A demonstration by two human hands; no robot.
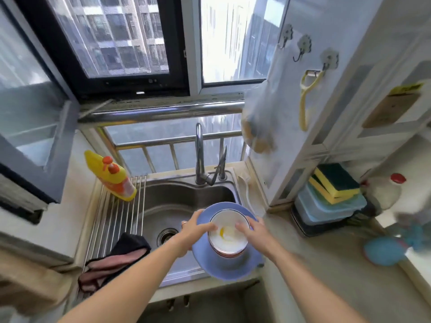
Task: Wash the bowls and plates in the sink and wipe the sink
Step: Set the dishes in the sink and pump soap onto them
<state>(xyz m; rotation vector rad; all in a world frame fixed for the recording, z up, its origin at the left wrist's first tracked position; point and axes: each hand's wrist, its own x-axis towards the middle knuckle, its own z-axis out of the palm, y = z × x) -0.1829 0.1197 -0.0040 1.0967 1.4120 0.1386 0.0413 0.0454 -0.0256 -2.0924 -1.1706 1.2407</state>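
Now both hands hold a stack over the right side of the brushed steel sink [168,206]: left hand [193,231] and right hand [253,231] curl over the rims of glossy white round bowls [227,238], which sit on a smooth blue plate [233,266].

I can't read a single word or number anywhere around me. The yellow detergent bottle [117,180] standing on the drying rack [116,220] at the left edge of the sink [177,201] carries an orange label, but its print is only a blur. The yellow sticker [407,89] on the cabinet door [396,108] at the right is just as unreadable.
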